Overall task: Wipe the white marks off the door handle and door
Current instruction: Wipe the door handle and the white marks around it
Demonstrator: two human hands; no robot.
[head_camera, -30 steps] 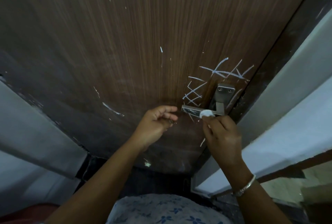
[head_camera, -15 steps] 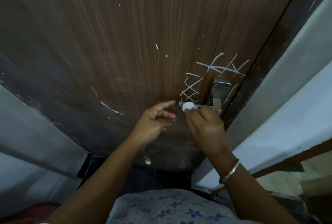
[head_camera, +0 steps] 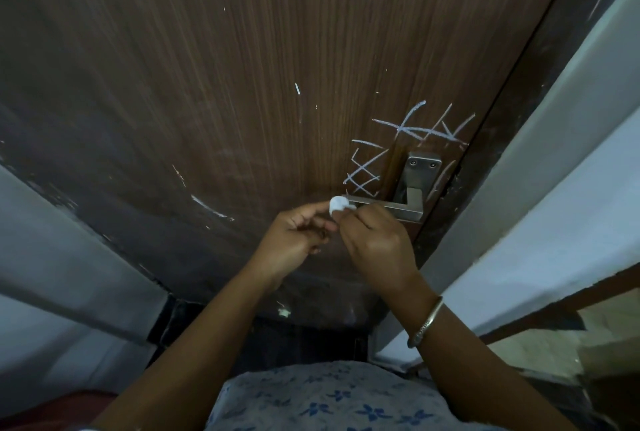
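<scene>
A white wad [head_camera: 337,205] was pinched in the fingertips of the right hand [head_camera: 377,243]. In the last second it had been drawn leftward along the door handle [head_camera: 398,208], from its middle to its free end. The left hand [head_camera: 294,240] was held beside it, index finger stretched to the wad, the rest curled; whether anything was held could not be told. One pass over the handle was judged done, while the white marks [head_camera: 363,171] on the door [head_camera: 242,84] were left untouched. The handle's long axis ran roughly level, free end pointing left.

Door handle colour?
Silver-grey brushed metal door handle, shown best in the head view.
</scene>
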